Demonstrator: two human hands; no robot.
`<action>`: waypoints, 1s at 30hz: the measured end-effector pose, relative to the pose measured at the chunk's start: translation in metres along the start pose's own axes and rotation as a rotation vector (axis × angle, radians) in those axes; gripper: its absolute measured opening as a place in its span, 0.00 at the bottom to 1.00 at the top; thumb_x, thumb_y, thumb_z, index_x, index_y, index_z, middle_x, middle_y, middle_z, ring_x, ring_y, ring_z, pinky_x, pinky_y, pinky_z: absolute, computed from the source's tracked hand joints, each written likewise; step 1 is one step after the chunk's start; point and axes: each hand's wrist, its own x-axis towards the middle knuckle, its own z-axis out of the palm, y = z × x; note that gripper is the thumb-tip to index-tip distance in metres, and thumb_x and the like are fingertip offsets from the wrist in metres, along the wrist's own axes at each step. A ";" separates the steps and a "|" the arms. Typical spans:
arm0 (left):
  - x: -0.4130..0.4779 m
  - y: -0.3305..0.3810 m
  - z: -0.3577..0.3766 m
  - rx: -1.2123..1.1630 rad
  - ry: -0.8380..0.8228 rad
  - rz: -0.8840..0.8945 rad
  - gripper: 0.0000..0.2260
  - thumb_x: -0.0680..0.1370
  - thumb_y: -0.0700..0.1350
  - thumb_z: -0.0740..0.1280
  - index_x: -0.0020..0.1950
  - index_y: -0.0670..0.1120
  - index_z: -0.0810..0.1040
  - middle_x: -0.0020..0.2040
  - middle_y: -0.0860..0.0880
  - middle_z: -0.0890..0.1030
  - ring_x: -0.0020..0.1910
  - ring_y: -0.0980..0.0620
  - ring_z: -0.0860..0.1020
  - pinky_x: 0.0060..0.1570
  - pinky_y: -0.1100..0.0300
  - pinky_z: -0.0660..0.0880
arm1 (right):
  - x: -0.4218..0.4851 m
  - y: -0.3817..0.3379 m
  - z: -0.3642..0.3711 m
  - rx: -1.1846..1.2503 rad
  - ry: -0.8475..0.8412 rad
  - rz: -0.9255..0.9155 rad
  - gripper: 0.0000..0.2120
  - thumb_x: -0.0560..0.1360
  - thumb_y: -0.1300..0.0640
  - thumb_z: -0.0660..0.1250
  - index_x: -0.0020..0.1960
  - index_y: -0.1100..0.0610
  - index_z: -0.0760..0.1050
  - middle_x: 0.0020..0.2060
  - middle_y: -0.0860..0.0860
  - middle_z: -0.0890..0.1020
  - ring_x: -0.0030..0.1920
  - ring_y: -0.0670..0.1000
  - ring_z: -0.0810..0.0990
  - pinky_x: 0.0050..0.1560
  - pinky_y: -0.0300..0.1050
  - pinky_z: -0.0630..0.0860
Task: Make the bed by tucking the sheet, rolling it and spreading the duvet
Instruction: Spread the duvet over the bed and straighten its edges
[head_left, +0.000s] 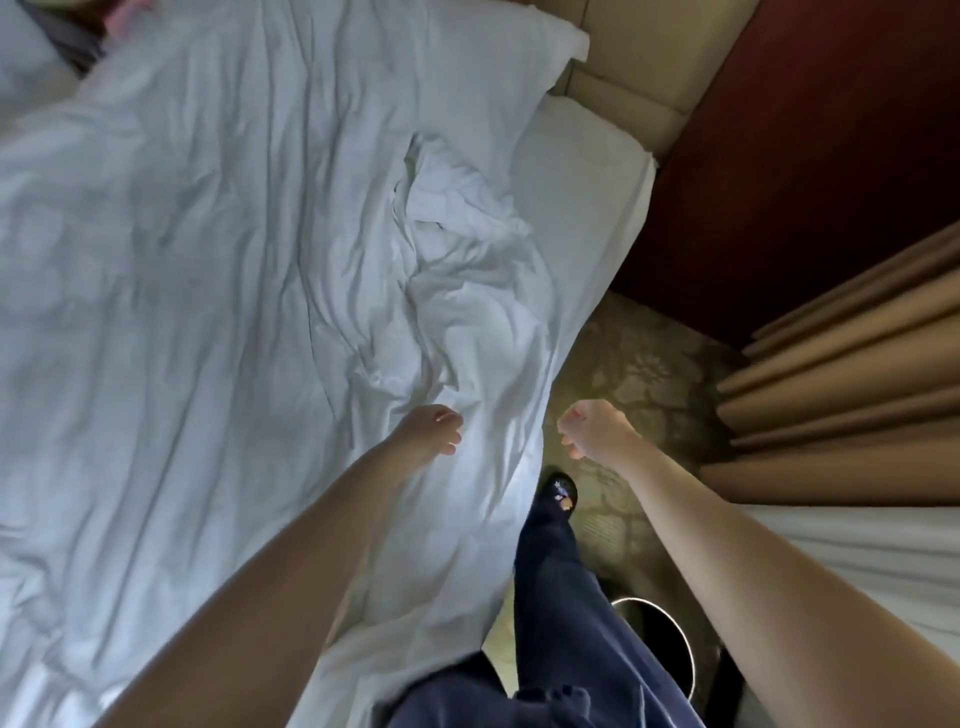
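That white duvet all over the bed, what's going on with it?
A person is making the bed, seen from a camera on their head. The white duvet lies rumpled across the mattress, its edge hanging over the side near their leg. The left hand rests on the duvet near that edge; the right hand hovers curled in the air beside the bed, gripping nothing visible. A pillow sits at the headboard. The duvet is not yet smoothed flat.
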 end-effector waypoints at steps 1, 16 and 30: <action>0.011 0.016 0.001 0.001 0.019 0.005 0.09 0.80 0.38 0.58 0.40 0.44 0.71 0.35 0.48 0.72 0.27 0.60 0.73 0.20 0.74 0.65 | 0.013 -0.002 -0.016 0.014 0.015 -0.001 0.15 0.79 0.56 0.55 0.53 0.64 0.75 0.49 0.60 0.82 0.51 0.60 0.81 0.54 0.55 0.77; 0.144 0.210 -0.005 0.351 0.270 -0.017 0.18 0.82 0.46 0.55 0.64 0.34 0.72 0.63 0.36 0.74 0.63 0.40 0.73 0.59 0.55 0.70 | 0.162 -0.071 -0.199 0.191 -0.079 -0.031 0.14 0.79 0.56 0.56 0.54 0.63 0.76 0.47 0.57 0.81 0.40 0.51 0.78 0.35 0.38 0.71; 0.297 0.292 -0.104 0.256 0.496 -0.158 0.38 0.77 0.53 0.64 0.76 0.38 0.46 0.76 0.38 0.52 0.75 0.40 0.54 0.72 0.46 0.55 | 0.292 -0.166 -0.283 0.201 -0.054 0.005 0.11 0.79 0.56 0.57 0.52 0.61 0.75 0.39 0.53 0.79 0.36 0.48 0.77 0.37 0.38 0.69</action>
